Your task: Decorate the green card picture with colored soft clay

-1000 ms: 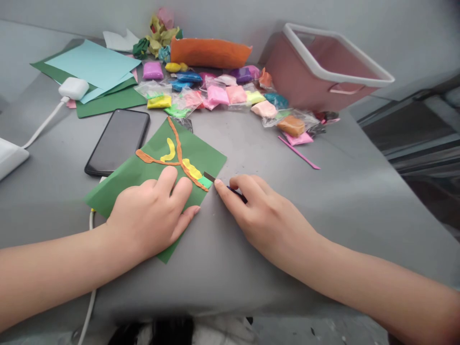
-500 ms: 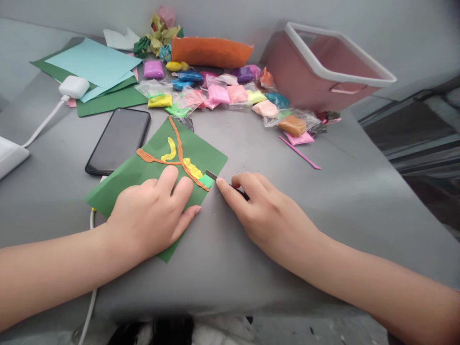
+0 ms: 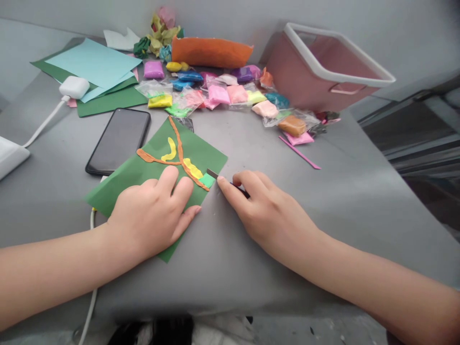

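A green sheet of paper (image 3: 204,148) lies tilted on the grey table, with orange clay strips (image 3: 178,139) forming a branching line. Two yellow clay pieces (image 3: 193,168) and a light green clay patch (image 3: 207,180) sit along those strips. My left hand (image 3: 151,211) rests on the sheet with fingers apart, pressing it down. In my right hand (image 3: 264,203) is a craft knife (image 3: 212,174) with a dark handle; the index finger lies along its blade. The blade is at the upper edge of the light green patch, near the paper's right side. Most of the handle is hidden by my fingers.
A black phone (image 3: 120,141) lies left of the sheet, near a white charger (image 3: 74,87) and its cable. Bagged clay (image 3: 219,94) in several colours lines the back. A pink bin (image 3: 305,81) stands at back right, with a pink stick tool (image 3: 300,152) in front.
The knife and my right hand have shifted very slightly to the right. My left hand and the paper stay where they were.
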A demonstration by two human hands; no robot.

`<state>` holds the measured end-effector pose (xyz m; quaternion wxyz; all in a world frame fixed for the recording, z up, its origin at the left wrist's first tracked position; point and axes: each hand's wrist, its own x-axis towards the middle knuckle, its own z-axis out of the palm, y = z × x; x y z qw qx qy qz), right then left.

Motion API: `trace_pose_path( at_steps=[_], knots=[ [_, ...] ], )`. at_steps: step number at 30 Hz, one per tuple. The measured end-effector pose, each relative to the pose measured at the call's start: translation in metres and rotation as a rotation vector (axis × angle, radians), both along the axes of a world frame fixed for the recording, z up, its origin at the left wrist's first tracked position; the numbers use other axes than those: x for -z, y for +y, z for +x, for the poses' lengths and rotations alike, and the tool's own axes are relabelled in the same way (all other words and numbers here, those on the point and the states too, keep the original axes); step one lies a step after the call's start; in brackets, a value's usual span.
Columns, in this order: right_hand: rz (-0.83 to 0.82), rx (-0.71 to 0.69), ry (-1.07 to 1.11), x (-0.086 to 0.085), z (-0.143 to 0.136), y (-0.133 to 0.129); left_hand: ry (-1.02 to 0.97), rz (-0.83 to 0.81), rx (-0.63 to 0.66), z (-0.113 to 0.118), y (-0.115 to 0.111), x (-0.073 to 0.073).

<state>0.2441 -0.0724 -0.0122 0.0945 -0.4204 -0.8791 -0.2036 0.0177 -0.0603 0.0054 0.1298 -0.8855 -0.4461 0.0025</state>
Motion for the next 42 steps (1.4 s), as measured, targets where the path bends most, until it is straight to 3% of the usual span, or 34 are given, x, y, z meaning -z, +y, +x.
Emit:
trace_pose_path(
  at_steps=[24, 33, 37, 42],
  knots=[
    [0.024, 0.090, 0.000, 0.005, 0.002, 0.005, 0.000, -0.013, -0.011, 0.000, 0.000, -0.002],
    [-0.006, 0.310, 0.080, 0.009, 0.048, 0.045, 0.017, -0.039, -0.020, -0.001, -0.001, -0.004],
    [0.000, 0.215, 0.238, 0.005, 0.059, 0.054, 0.016, -0.030, -0.008, -0.001, 0.000, -0.004],
    [-0.261, -0.156, 0.387, 0.005, 0.037, 0.047, 0.003, -0.023, -0.005, 0.000, 0.000, -0.002]
  ],
)
